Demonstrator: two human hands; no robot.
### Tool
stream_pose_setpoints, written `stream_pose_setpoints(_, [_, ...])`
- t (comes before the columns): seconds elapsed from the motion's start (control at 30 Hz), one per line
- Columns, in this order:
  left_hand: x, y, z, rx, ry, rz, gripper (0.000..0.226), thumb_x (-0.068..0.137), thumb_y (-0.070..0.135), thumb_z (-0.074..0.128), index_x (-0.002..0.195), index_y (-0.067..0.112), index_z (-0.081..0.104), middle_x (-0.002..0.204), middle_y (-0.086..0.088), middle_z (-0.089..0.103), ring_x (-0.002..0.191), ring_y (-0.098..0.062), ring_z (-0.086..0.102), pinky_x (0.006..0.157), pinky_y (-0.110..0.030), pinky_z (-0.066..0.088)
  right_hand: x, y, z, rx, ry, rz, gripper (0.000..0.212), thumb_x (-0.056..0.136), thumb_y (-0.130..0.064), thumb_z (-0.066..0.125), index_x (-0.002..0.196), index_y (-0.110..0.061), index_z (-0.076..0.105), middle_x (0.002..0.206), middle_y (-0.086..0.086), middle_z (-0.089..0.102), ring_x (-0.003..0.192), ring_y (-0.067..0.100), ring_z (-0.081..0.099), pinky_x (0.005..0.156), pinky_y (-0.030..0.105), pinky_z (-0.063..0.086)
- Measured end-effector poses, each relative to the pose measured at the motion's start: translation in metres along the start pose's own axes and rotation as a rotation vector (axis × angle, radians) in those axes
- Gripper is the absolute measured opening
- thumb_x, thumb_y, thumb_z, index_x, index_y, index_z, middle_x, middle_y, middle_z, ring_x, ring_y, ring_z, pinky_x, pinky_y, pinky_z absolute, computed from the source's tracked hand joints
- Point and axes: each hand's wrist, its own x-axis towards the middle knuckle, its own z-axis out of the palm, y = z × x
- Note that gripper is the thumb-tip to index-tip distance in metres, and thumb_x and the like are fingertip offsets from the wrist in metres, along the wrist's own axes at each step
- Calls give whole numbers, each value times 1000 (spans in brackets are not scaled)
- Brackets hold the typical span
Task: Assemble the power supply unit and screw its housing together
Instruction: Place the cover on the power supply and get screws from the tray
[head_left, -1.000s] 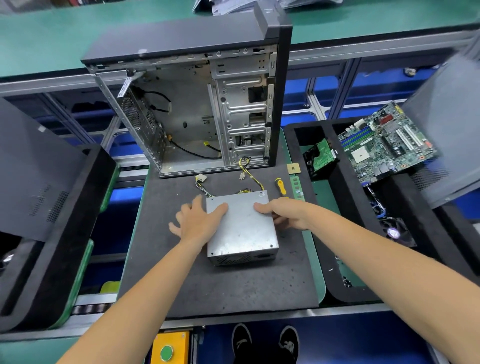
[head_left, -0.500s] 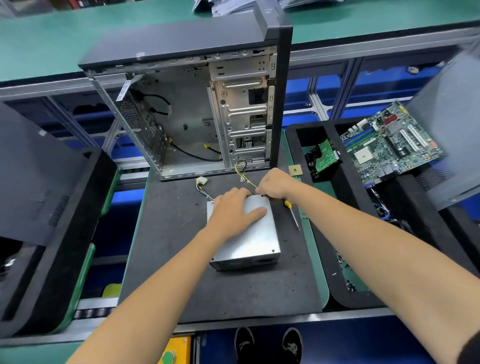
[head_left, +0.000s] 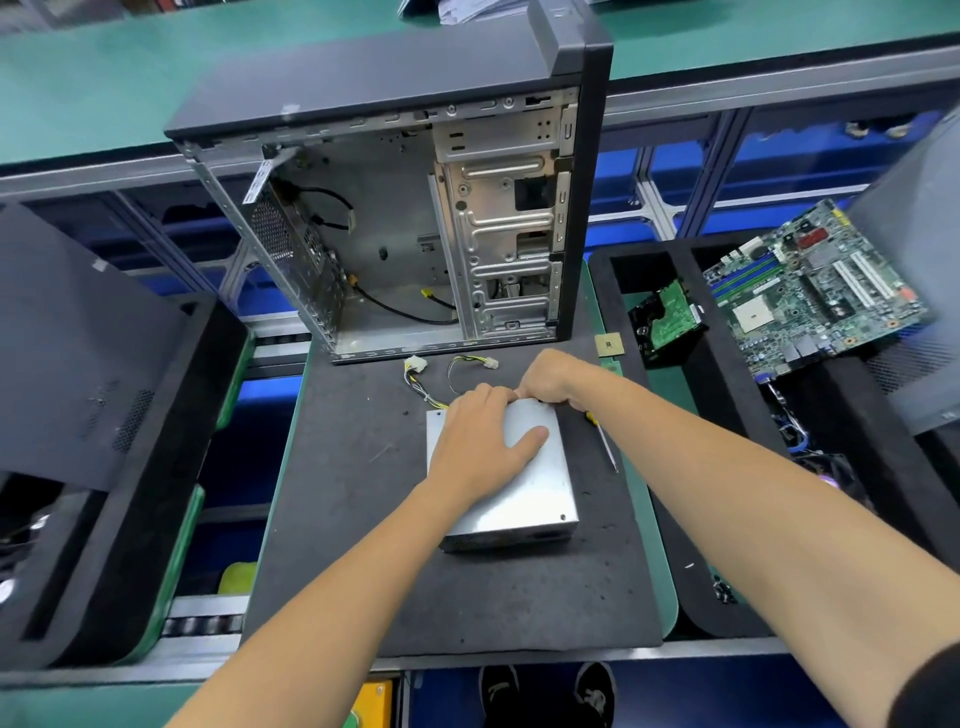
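Head view, left hand (head_left: 480, 447) flat on power supply (head_left: 519, 483)

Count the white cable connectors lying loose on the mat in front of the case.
2: one connector near the case's bottom edge, the other just right of it, beyond the power supply. Hands may hide more.

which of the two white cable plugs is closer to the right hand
The right-hand white plug, on the looped yellow-black lead, is nearer the right hand; the other plug lies further left.
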Motion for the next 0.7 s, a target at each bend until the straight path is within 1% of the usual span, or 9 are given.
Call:
stream_pose_setpoints(0.07, [2,-2,0,1,-19,-6,43,86,49,58,115,18,56,105,2,55,99,-18,49,91,-30,32,3,0,-1,25,-45,9,36,90,-15,62,59,-11,45,60,5,41,54,19,34,48,27,33])
stream_pose_setpoints(0.2, [15,-7,-6,15,18,-76,34,90,43,55,112,17,56,107,2,56,101,-18,48,89,-31,30,10,9,-4,133,-115,-19,34,89,-15,65,59,-10,50,53,2,42,52,19,36,49,24,36])
stream_pose_setpoints(0.3, [28,-16,-13,25,0,-102,30,94,33,52,117,14,55,116,-1,54,111,-19,47,97,-36,33,13,17,-2,227,-122,-34,18,86,-20,69,79,-7,60,71,7,46,62,21,38,61,29,34])
stream_pose_setpoints(0.4, [44,-19,-19,-70,-145,-19,30,97,24,47,125,12,51,125,-3,53,119,-20,45,101,-37,37,15,22,-3,204,-79,-20,41,82,-30,73,100,6,67,86,6,49,76,21,41,67,31,33])
stream_pose_setpoints(0.43, [49,-18,-20,-109,-229,-14,31,99,25,45,127,14,48,126,-2,53,118,-19,47,98,-34,38,16,21,-4,178,-73,-20,42,81,-30,73,101,6,67,88,5,46,78,20,39,68,32,32])
stream_pose_setpoints(0.5, [57,-16,-18,-147,-413,-58,32,101,31,38,130,18,43,124,-1,56,113,-18,51,91,-31,39,16,21,-10,235,-98,-15,25,80,-19,70,90,3,65,85,6,50,75,20,44,68,32,41])
stream_pose_setpoints(0.53, [61,-16,-15,-108,-484,-71,29,102,33,35,125,18,45,122,-2,58,109,-20,52,87,-32,39,17,22,-14,312,-128,-1,16,83,-15,68,85,1,65,84,8,55,75,21,52,73,33,50])
stream_pose_setpoints(0.6, [69,-17,-11,-11,-569,-71,24,103,31,33,106,17,51,115,-8,60,102,-23,52,79,-32,35,15,24,-21,411,-196,15,13,92,-16,63,83,-6,64,86,7,64,81,18,60,87,35,55])
stream_pose_setpoints(0.7, [79,-21,-12,-19,-626,-85,30,101,28,36,93,16,62,104,-2,62,95,-18,52,76,-29,36,8,26,-20,353,-253,45,13,96,-20,57,92,-8,60,88,8,61,79,19,57,86,36,55])
